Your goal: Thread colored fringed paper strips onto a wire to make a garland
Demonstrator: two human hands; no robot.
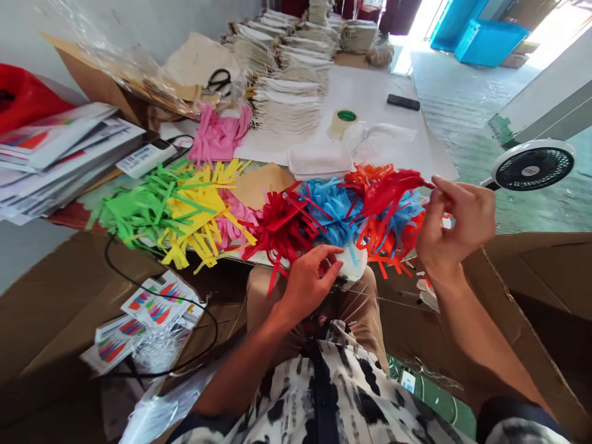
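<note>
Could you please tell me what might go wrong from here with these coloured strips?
The red bundle pinched in the right hand could tangle with the neighbouring blue strips, as they lie close together. Some orange strips hang past the work surface's near edge, so they might snag or slip off.

From my end it's a workshop: streamers (333,213) heaped near, stacks (291,102) far, tape (341,130), scissors (218,86) far left, cardboard (32,333) near left.

Glare whitens the upper right; lower corners dim; edges stretched
</note>
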